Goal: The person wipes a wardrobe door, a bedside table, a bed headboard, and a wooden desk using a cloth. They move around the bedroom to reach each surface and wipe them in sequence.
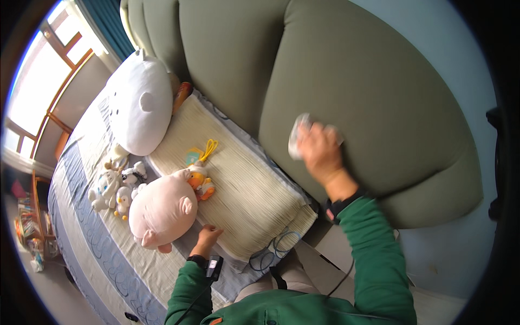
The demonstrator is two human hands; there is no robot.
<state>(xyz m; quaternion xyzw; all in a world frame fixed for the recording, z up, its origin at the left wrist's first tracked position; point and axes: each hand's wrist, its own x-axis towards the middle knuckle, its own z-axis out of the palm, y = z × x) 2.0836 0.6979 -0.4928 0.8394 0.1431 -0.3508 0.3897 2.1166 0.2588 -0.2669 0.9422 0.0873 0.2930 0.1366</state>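
Note:
My right hand (321,152) is pressed over a white cloth (298,136), which lies against the olive-green padded headboard (357,89). Both the hand and the cloth are a little blurred. At the near long edge of a pale striped pillow (243,199), my left hand (208,237) rests with its fingers curled, and I see nothing in it. Just beyond that hand sits a round pink pig plush (164,209). A small orange-and-white duck plush (200,183) with a yellow cord (210,149) leans on the pillow beside the pig.
A big white plush (140,105) lies near the headboard, beside an orange tube (182,96). Several small plush toys (105,191) stand on the striped bedsheet (101,248). Right of the bed is a pale blue wall (443,260). A thin black cable (343,280) hangs by my right arm.

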